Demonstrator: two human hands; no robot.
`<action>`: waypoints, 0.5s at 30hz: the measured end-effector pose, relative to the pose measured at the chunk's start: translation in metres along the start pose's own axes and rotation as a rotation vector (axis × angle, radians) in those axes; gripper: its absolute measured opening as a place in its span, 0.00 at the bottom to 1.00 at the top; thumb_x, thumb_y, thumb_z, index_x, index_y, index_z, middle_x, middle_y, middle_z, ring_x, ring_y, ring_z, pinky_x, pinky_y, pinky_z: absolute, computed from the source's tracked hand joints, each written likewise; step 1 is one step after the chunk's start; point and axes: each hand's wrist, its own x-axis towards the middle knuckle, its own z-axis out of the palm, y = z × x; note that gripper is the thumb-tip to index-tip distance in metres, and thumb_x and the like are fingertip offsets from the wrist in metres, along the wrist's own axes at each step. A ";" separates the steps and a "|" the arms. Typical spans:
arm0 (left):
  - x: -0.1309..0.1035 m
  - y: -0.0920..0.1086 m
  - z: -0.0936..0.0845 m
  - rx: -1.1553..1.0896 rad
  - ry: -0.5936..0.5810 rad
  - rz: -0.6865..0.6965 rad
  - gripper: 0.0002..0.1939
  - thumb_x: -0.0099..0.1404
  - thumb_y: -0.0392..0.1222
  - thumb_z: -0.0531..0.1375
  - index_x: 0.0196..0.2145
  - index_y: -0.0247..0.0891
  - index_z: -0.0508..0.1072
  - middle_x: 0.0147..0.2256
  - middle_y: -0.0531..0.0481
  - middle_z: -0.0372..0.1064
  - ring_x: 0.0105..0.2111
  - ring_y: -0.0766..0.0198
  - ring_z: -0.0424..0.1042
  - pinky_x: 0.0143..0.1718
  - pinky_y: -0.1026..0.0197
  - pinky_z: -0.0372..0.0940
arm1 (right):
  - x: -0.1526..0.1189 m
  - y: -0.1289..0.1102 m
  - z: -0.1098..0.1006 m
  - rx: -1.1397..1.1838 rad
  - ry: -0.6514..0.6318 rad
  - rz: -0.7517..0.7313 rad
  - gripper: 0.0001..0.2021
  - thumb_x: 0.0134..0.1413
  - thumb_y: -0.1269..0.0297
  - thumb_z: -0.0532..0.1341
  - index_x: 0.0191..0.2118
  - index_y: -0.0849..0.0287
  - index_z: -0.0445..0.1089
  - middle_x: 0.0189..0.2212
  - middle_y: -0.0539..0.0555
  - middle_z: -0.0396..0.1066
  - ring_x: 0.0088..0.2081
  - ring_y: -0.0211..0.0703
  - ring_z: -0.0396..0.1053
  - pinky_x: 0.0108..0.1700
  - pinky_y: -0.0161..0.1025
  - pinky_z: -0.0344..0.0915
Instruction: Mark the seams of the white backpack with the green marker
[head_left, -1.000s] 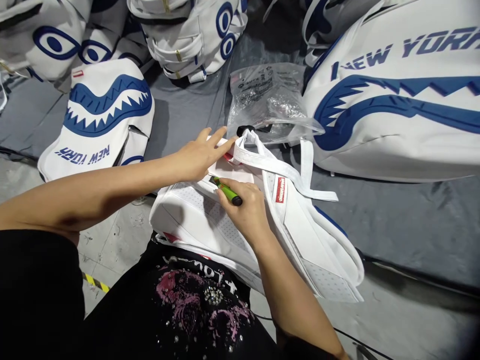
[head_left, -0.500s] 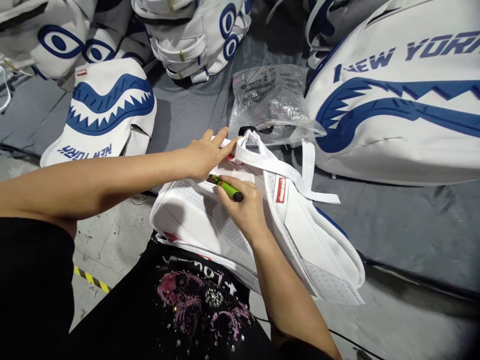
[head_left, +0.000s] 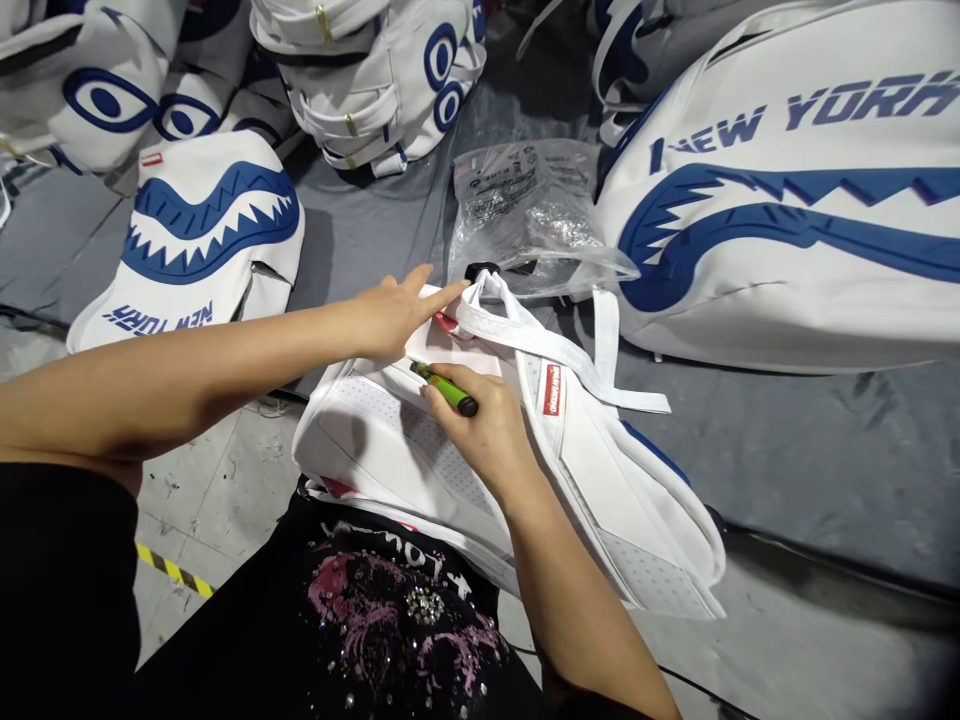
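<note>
A white backpack part (head_left: pixel 450 470) with dotted mesh panels, white straps and small red labels lies over my lap and the table edge. My left hand (head_left: pixel 394 315) presses on its upper edge with fingers spread, the index fingertip by the strap loop (head_left: pixel 487 305). Within my right hand (head_left: pixel 487 425) is a slim green tool (head_left: pixel 450 392) with a black rounded end, pen-like in shape. Its far tip points at the white fabric just below my left palm. Whether that tip touches the fabric I cannot tell.
A clear plastic bag (head_left: pixel 525 200) lies beyond the strap loop. To the right stands a large white backpack (head_left: pixel 750 300) with blue teeth. A flat white panel (head_left: pixel 210 275) rests at left, and several stitched bags (head_left: pixel 360 80) are heaped behind on the grey table (head_left: pixel 810 430).
The view has shifted slightly. My right hand and the green tool have drawn a little away from my left palm, which stays on the fabric. The left fingers remain spread.
</note>
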 end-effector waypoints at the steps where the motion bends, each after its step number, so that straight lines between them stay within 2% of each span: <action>1: 0.000 0.001 -0.001 0.019 -0.002 -0.003 0.59 0.59 0.34 0.65 0.71 0.60 0.27 0.73 0.37 0.31 0.59 0.37 0.63 0.50 0.45 0.69 | 0.000 -0.001 -0.001 -0.003 -0.010 0.006 0.11 0.59 0.65 0.62 0.46 0.57 0.79 0.39 0.56 0.82 0.38 0.50 0.78 0.46 0.49 0.72; 6: -0.002 0.001 0.001 0.088 0.045 0.025 0.55 0.62 0.34 0.62 0.72 0.53 0.29 0.66 0.34 0.49 0.53 0.43 0.67 0.46 0.50 0.70 | 0.005 -0.007 -0.004 0.025 -0.081 0.050 0.15 0.60 0.55 0.64 0.47 0.59 0.78 0.38 0.57 0.82 0.38 0.51 0.78 0.42 0.46 0.71; 11: -0.001 -0.001 0.004 0.072 0.043 0.055 0.55 0.61 0.35 0.62 0.72 0.52 0.28 0.66 0.33 0.47 0.52 0.44 0.66 0.45 0.51 0.68 | 0.011 -0.009 0.004 0.119 -0.076 0.073 0.11 0.61 0.63 0.60 0.44 0.56 0.79 0.38 0.54 0.82 0.37 0.46 0.78 0.42 0.43 0.71; 15: -0.001 0.000 0.004 0.035 0.044 0.055 0.54 0.62 0.34 0.62 0.72 0.53 0.30 0.66 0.33 0.47 0.53 0.43 0.65 0.45 0.51 0.67 | 0.009 -0.008 0.005 -0.028 -0.034 0.046 0.13 0.61 0.63 0.60 0.45 0.58 0.79 0.40 0.57 0.82 0.38 0.51 0.78 0.46 0.51 0.70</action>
